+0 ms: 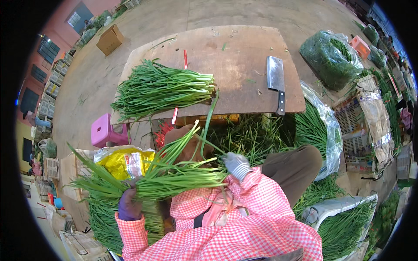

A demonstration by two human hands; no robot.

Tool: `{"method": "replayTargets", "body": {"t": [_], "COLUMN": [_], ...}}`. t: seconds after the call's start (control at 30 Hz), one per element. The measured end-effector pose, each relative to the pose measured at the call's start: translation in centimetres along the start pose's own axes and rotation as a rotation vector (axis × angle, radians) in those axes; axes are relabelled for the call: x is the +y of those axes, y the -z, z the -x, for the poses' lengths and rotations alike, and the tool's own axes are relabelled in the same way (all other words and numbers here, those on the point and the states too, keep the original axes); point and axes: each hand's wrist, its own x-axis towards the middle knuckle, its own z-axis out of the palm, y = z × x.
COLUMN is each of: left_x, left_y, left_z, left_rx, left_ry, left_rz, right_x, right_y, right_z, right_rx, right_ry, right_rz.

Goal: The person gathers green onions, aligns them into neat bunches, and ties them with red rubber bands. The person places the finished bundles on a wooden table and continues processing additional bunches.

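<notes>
My left hand (130,199), in a dark purple glove, is closed around a bunch of long green leafy stalks, likely garlic chives (176,184), held across my lap with pale ends to the right. My right hand (235,164), in a grey striped glove, holds a thin green stalk (210,143) at the right of the bunch; its fingertips are partly hidden. On the wooden board (238,71) ahead lies a larger bundle (166,88), across a red and white strip (185,59). A cleaver (276,78) with a black handle lies at the board's right side.
Loose leaves (251,137) fill the space under the board. A plastic bag of greens (318,130) and a white-rimmed container (346,225) stand to my right. At left are a yellow bag (114,163), a pink stool (106,132) and more stacked greens (111,222).
</notes>
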Motion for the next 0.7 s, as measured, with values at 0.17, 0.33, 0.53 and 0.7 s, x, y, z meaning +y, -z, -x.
{"method": "replayTargets", "body": {"t": [0.17, 0.33, 0.53, 0.7], "left_x": [-3.9, -3.3, -2.8, -3.8], "left_y": [2.7, 3.1, 5.8, 7.2], "left_z": [0.5, 0.2, -0.1, -0.1], "left_rx": [0.099, 0.106, 0.174, 0.176], "left_ry": [-0.073, 0.068, -0.001, -0.089], "left_rz": [-0.257, -0.036, 0.191, -0.064], "right_x": [3.4, 10.6, 4.3, -10.6], "right_y": [0.3, 2.3, 5.8, 2.3], "right_z": [-0.6, -1.2, 1.3, 2.4], "right_rx": [0.117, 0.264, 0.18, -0.301], "right_ry": [-0.049, -0.119, -0.08, 0.227], "right_rz": [0.087, 0.222, 0.045, 0.145]}}
